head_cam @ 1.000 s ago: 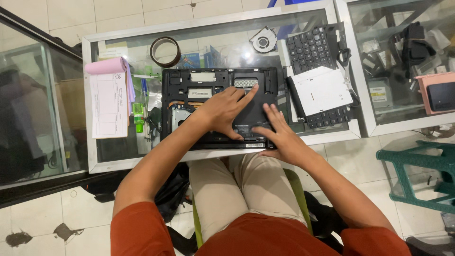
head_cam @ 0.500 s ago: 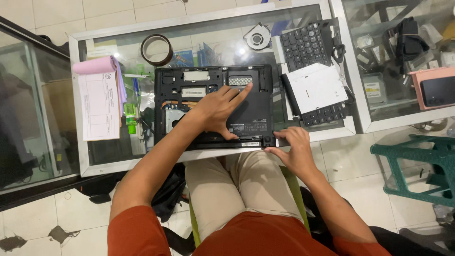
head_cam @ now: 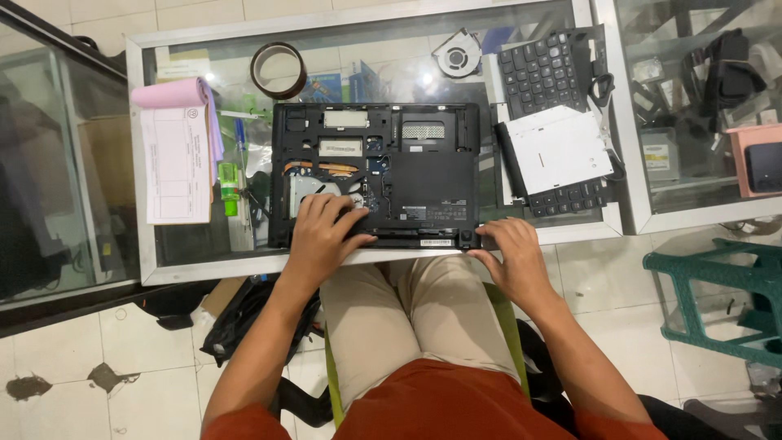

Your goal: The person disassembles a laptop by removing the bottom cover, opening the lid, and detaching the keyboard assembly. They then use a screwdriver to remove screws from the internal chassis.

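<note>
A black laptop (head_cam: pixel 407 155) lies bottom-up on the glass counter (head_cam: pixel 187 253), its base partly opened so inner parts show. My left hand (head_cam: pixel 322 232) rests with bent fingers on the laptop's near left corner, over the exposed part. My right hand (head_cam: pixel 509 253) sits at the counter's front edge, just right of the laptop's near right corner, with fingers spread and nothing held.
A pink-topped receipt pad (head_cam: pixel 175 155) lies at the left. A tape roll (head_cam: pixel 278 70) and a small fan (head_cam: pixel 456 57) sit at the back. A keyboard (head_cam: pixel 546 73) and a white drive (head_cam: pixel 558 151) lie right of the laptop. A green stool (head_cam: pixel 717 285) stands at the right.
My left hand has drawn back from the laptop's middle to its near left corner. My right hand has slid off the laptop's front edge to the counter edge on the right.
</note>
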